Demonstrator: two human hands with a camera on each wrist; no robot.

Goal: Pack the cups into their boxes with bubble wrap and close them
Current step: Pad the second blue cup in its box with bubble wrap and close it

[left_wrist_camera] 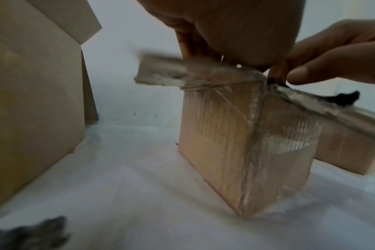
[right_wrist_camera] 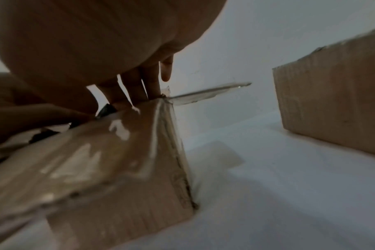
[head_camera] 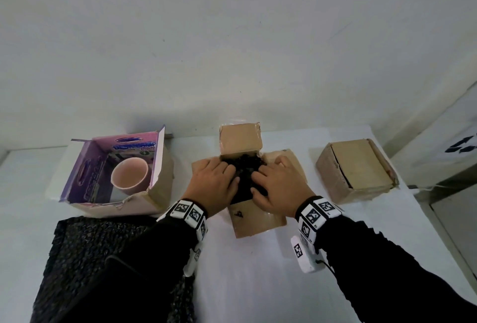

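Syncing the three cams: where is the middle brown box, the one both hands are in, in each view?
Head: middle box centre, flaps splayed, both hands pressing dark wrap into it.
Left wrist: right of centre, corner toward camera.
Right wrist: lower left, glossy taped wall.
Shared landmark: closed brown box, far right in all three.

Three boxes in row on bench (head_camera: 258, 271). Open box (head_camera: 242, 147) centre, flaps spread, bubble wrap (head_camera: 245, 167) inside. Printed box (head_camera: 103, 167) left, cup (head_camera: 130, 176) in it. Closed box (head_camera: 356, 170) right. Wrap sheet (head_camera: 85, 245) before printed box. Wall (head_camera: 232, 38) behind.
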